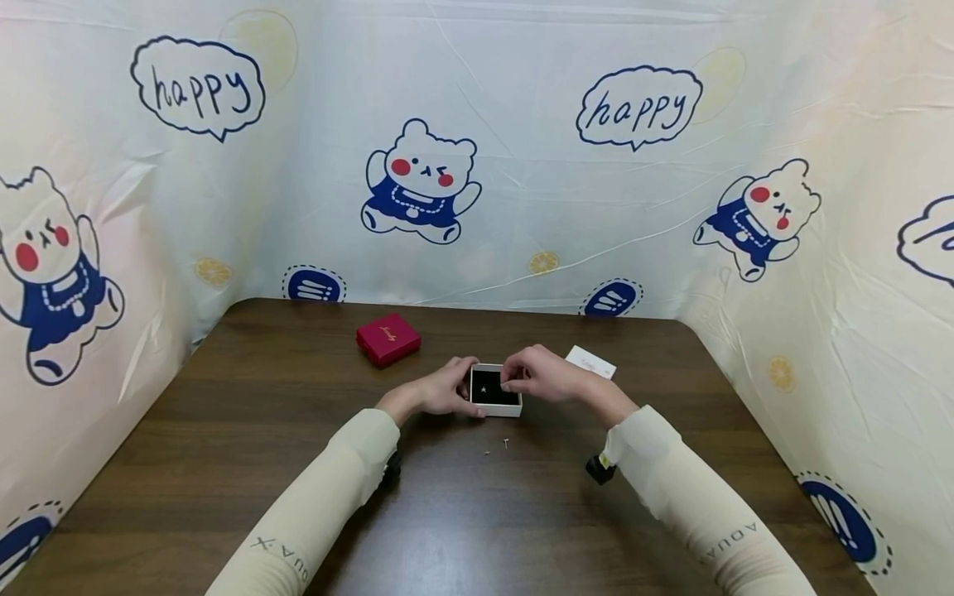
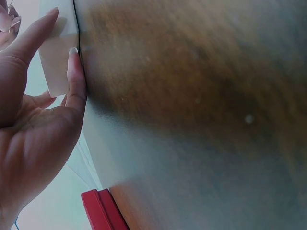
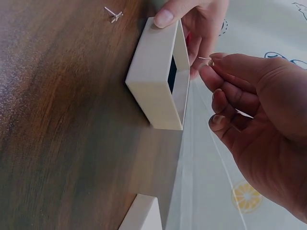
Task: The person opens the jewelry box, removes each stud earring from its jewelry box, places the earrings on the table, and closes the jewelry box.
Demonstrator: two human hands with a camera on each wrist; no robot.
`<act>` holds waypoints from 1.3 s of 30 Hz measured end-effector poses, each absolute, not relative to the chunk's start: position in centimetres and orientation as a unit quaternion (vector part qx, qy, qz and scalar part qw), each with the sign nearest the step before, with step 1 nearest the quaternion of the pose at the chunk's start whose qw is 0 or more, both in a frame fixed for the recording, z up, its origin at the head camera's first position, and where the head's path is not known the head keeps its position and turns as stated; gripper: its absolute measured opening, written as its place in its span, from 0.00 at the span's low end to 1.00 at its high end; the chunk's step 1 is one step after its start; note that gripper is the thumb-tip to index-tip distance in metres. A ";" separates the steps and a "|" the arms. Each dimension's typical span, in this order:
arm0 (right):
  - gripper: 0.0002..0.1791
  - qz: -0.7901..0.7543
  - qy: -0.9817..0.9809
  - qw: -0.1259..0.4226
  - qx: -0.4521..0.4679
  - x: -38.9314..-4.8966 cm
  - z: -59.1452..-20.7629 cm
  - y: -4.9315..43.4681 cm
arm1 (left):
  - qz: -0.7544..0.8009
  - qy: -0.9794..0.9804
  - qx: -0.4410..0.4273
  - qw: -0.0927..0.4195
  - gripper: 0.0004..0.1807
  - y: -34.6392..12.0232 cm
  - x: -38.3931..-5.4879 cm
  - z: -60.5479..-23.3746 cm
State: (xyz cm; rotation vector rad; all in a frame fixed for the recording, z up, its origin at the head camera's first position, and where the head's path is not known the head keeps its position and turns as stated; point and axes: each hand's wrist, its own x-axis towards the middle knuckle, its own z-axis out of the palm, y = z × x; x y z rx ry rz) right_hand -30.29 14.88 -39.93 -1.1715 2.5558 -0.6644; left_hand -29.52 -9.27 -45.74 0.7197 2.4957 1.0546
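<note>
A small white jewelry box (image 1: 498,410) with a black insert sits on the table, its top uncovered. My left hand (image 1: 450,387) grips its left side, thumb at the near edge; in the left wrist view its fingers lie along the white wall. My right hand (image 1: 547,374) is over the box's right part. Between its thumb and index finger it pinches a small stud earring (image 3: 211,62) with a thin pin. A tiny star-shaped stud (image 1: 483,389) shows on the black insert. Another stud earring (image 3: 115,17) lies on the table in front, beside a tiny piece (image 1: 488,453) too small to identify.
A red lidded box (image 1: 388,339) stands at the back left. Behind my right hand lies a white card-like piece (image 1: 591,362) with faint print. The brown wooden table (image 1: 298,372) reaches back to a printed cloth curtain (image 1: 522,165) that also hangs at both sides.
</note>
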 end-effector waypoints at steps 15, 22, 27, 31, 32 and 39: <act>0.03 -0.231 0.866 0.128 -0.424 -29.0 -40.0 14.7 | 0.367 0.879 0.252 0.173 0.50 -9.2 -29.5 -45.8; 0.03 -0.231 0.862 0.126 -0.432 -28.7 -40.7 14.7 | 0.371 0.877 0.251 0.173 0.51 -9.3 -29.7 -46.0; 0.04 -0.221 0.855 0.118 -0.454 -28.2 -41.3 14.4 | 0.372 0.878 0.252 0.167 0.52 -9.3 -29.7 -46.1; 0.04 -0.215 0.857 0.128 -0.450 -27.8 -41.7 14.3 | 0.372 0.878 0.248 0.171 0.52 -9.3 -29.7 -46.1; 0.03 -0.216 0.858 0.132 -0.447 -27.7 -41.7 14.3 | 0.372 0.878 0.246 0.172 0.52 -9.3 -29.7 -46.1; 0.04 -0.214 0.847 0.145 -0.465 -27.2 -42.3 14.0 | 0.375 0.875 0.247 0.179 0.52 -9.3 -29.7 -45.9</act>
